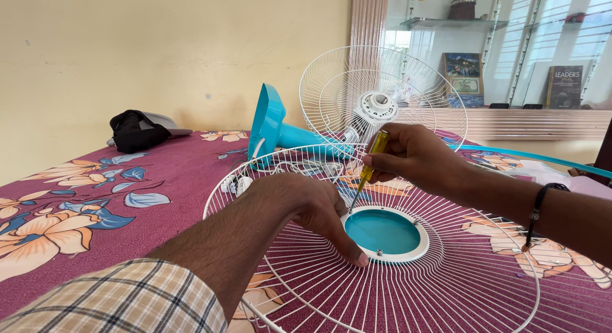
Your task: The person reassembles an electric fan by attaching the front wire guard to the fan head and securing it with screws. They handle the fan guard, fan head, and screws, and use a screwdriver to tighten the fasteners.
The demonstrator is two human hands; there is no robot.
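Down on the flowery purple bedspread (159, 173) lay a white wire fan guard (459, 288) with a round teal plate (382, 231) in its middle. The left hand (306, 209) pressed flat on the wires, fingers spread open, with its fingertips right beside the plate's white rim. The right hand (411, 156) was closed around a yellow screwdriver (368, 169). Its tip seemed to touch the rim, maybe on a small screw. Behind them lay the teal fan body (280, 132) with its other guard (382, 97).
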